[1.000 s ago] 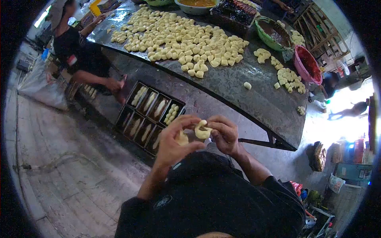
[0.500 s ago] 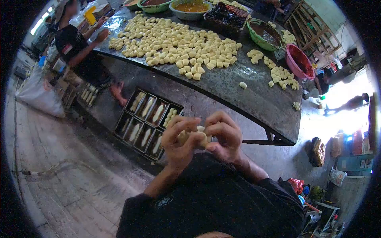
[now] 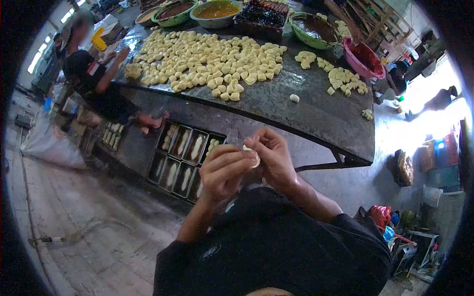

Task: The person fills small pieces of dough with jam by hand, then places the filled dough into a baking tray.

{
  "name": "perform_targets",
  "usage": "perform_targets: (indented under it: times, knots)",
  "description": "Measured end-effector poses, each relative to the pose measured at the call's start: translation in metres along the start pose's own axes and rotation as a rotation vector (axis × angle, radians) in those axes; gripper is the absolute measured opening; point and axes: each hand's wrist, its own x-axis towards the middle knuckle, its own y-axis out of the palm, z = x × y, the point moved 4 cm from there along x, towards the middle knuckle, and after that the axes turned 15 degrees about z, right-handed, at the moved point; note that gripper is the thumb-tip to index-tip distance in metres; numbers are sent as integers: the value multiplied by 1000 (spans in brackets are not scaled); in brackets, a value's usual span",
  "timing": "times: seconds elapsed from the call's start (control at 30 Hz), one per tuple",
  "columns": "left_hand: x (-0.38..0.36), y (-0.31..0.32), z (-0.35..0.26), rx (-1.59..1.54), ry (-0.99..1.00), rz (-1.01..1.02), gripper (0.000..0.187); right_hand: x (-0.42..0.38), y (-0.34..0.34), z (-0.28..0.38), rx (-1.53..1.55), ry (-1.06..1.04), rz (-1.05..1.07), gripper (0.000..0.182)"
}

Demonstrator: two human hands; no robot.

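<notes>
- A small dough piece [image 3: 256, 161] is held in the air in front of the dark shirt, between both hands, apart from the counter [image 3: 316, 118]; much of it is hidden by the fingers.
- By the left hand [image 3: 223, 172] the dough is gripped, its fingers curled over and pressed to it; whether anything else is kept in the palm cannot be told.
- By the right hand [image 3: 274, 160] the dough is pinched at its upper edge, the thumb and forefinger brought together on it.
- The dough is judged to be light, soft and easily stretched, perhaps a little tacky; it can be dented or torn if squeezed hard.
- It is best taken by the rim, lightly, with the fingertips, while its underside is cradled by the other hand.
- On the counter, a broad spread of dough lumps [image 3: 212, 61] is laid near the far side, and a single lump [image 3: 294, 98] is set apart from it.
- A smaller group [image 3: 344, 79] is placed beside a pink bowl [image 3: 359, 70]; a green bowl [image 3: 310, 43] is seen farther along.
- Below the counter's edge, dark tins [image 3: 178, 157] are set on the floor, by which pale strips and rounded lumps are held.
</notes>
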Motion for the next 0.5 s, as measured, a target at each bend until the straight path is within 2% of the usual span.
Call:
perform_targets:
  times: [0.07,0.1,0.17,0.23,0.33,0.37,0.47,0.5]
  knots:
    - [6,6,7,-110,-105,-59,22,-6,5,23,-370,-106,-128,24]
    - [5,12,11,-230,-227,-139,20,-6,3,28,-534,-383,17,23]
    - [26,22,6,-365,-361,-328,17,-9,6,49,-788,-504,91,22]
    - [33,35,23,-362,-391,-252,15,-10,-3,62,-980,-596,93,20]
    - [40,60,44,-412,-533,-79,16,3,-37,65,-891,-382,-14,15]
    - [45,67,50,-371,-577,-62,13,7,-53,57,-707,-359,-29,15]
    - [66,94,66,-385,-584,-285,8,25,-81,62,-174,-157,-193,18]
    - [73,106,77,-357,-584,-210,8,29,-106,55,-243,4,-72,20]
